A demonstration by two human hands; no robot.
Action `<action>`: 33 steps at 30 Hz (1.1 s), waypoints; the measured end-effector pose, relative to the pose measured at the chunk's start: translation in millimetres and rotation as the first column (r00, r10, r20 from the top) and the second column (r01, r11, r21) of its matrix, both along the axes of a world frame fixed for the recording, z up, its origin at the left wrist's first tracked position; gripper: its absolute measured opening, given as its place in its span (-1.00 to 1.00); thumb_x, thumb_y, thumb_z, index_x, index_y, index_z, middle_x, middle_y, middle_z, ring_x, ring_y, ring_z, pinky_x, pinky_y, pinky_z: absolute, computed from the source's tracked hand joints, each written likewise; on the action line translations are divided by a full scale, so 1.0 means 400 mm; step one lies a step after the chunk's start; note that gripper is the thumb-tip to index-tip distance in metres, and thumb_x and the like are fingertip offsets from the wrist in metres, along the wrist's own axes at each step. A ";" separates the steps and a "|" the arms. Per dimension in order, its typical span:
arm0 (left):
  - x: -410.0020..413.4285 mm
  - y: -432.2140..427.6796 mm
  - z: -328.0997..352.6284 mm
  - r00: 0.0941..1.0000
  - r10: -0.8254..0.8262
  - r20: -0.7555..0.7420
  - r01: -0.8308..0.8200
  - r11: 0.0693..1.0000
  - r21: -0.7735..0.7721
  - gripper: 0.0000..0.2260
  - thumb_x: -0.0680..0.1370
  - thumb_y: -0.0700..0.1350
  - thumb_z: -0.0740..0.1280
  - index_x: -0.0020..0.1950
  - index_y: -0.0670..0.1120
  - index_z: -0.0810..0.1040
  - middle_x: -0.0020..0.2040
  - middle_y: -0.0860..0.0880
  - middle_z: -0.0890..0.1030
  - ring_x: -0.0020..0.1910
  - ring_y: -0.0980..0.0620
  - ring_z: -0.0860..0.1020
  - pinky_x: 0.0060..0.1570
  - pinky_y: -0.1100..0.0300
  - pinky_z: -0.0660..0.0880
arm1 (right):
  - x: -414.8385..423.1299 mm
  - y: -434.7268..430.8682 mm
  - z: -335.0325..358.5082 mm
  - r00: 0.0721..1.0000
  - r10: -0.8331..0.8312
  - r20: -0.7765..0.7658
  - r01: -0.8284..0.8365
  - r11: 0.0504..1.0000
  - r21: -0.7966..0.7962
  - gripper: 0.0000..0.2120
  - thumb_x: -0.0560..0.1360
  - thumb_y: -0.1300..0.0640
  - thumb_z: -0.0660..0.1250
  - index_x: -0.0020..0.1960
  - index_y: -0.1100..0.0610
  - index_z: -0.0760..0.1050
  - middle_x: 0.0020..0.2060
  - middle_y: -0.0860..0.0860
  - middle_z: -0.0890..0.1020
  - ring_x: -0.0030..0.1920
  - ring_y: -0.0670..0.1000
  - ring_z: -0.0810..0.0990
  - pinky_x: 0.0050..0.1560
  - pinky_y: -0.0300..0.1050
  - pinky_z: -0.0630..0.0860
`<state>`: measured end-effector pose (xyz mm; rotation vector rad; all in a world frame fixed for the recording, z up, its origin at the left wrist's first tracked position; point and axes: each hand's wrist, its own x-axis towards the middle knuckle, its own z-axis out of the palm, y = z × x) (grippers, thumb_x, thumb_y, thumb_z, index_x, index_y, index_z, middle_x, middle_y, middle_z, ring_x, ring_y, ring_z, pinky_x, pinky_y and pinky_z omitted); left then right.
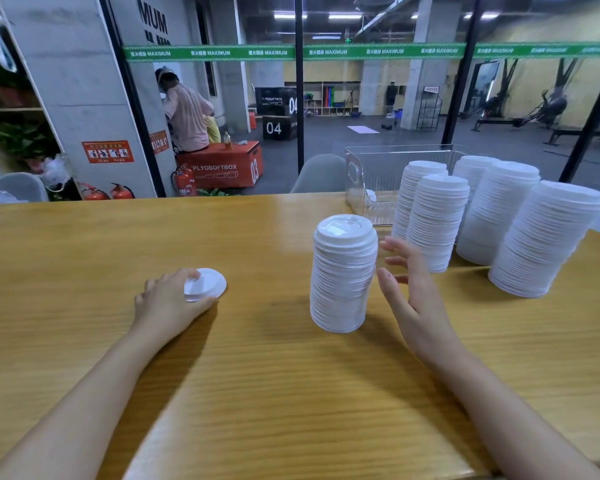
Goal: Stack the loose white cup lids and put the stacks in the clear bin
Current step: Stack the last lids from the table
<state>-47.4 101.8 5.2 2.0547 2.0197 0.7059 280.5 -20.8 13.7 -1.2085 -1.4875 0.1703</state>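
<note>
A tall stack of white cup lids stands on the wooden table in the middle. My right hand is just to its right, fingers spread and straight, not touching it. My left hand pinches a single loose white lid lifted off the table at the left. Several more tall lid stacks stand at the right. Behind them sits the clear bin, with one small white thing showing inside it.
A glass wall runs along the table's far edge, with grey chair backs just beyond it. A person sits on a red box in the gym behind the glass. The table's right edge lies near the outermost stack.
</note>
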 end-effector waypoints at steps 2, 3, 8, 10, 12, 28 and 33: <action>0.008 -0.001 0.011 1.000 0.006 -0.004 -0.006 0.999 0.041 -0.57 0.46 0.15 0.45 0.27 0.07 0.51 0.31 -0.01 0.53 0.29 -0.16 0.38 0.14 0.00 0.26 | 0.002 0.001 -0.001 1.000 -0.006 -0.002 0.006 1.000 0.001 -0.50 0.54 -0.21 0.14 0.41 -0.04 0.27 0.34 -0.06 0.46 0.26 -0.13 0.46 0.21 -0.21 0.43; 0.016 -0.007 0.024 1.000 -0.005 0.020 0.004 0.996 0.086 -0.56 0.44 0.19 0.45 0.25 0.07 0.53 0.29 0.00 0.54 0.28 -0.16 0.40 0.14 -0.02 0.28 | 0.003 0.001 -0.003 1.000 -0.011 0.000 0.011 1.000 0.002 -0.50 0.54 -0.21 0.14 0.42 -0.03 0.27 0.34 -0.05 0.46 0.26 -0.13 0.46 0.21 -0.21 0.43; 0.112 -0.091 0.136 0.843 -0.401 0.359 0.255 0.885 0.389 -0.49 0.31 0.38 0.39 0.13 0.13 0.58 0.14 0.16 0.59 0.20 0.02 0.47 0.19 0.12 0.38 | 0.003 0.001 -0.001 1.000 -0.009 -0.002 0.009 1.000 0.007 -0.54 0.54 -0.21 0.14 0.40 -0.11 0.25 0.34 -0.07 0.46 0.25 -0.15 0.46 0.20 -0.25 0.43; 0.176 -0.129 0.181 0.746 -0.539 0.390 0.381 0.827 0.414 -0.54 0.35 0.33 0.41 0.17 0.15 0.59 0.16 0.26 0.57 0.23 0.15 0.46 0.17 0.35 0.31 | 0.003 0.001 -0.001 1.000 -0.008 0.005 0.008 1.000 0.006 -0.54 0.54 -0.20 0.14 0.40 -0.10 0.25 0.33 -0.07 0.45 0.25 -0.15 0.46 0.20 -0.26 0.42; 0.235 -0.149 0.210 0.684 -0.609 0.401 0.468 0.789 0.399 -0.56 0.37 0.30 0.39 0.19 0.17 0.59 0.18 0.28 0.57 0.24 0.25 0.44 0.15 0.45 0.28 | 0.004 0.001 -0.002 1.000 -0.009 0.000 0.009 1.000 0.005 -0.54 0.54 -0.20 0.14 0.40 -0.10 0.24 0.33 -0.06 0.46 0.25 -0.14 0.46 0.20 -0.25 0.42; 0.355 -0.151 0.239 0.645 -0.668 0.371 0.583 0.744 0.326 -0.68 0.46 0.06 0.49 0.20 0.13 0.61 0.19 0.30 0.51 0.31 0.11 0.40 0.26 0.30 0.29 | 0.006 -0.002 0.001 1.000 -0.014 -0.020 0.013 1.000 -0.011 -0.55 0.53 -0.22 0.14 0.39 -0.14 0.24 0.34 -0.10 0.45 0.24 -0.14 0.46 0.17 -0.28 0.43; 0.358 -0.149 0.234 0.641 -0.683 0.351 0.604 0.731 0.318 -0.66 0.45 0.06 0.51 0.21 0.13 0.60 0.22 0.23 0.51 0.31 0.08 0.39 0.30 0.22 0.29 | 0.002 -0.008 0.008 0.998 0.009 -0.061 -0.011 1.000 -0.027 -0.50 0.52 -0.24 0.14 0.41 -0.09 0.27 0.35 -0.12 0.45 0.26 -0.13 0.47 0.19 -0.27 0.42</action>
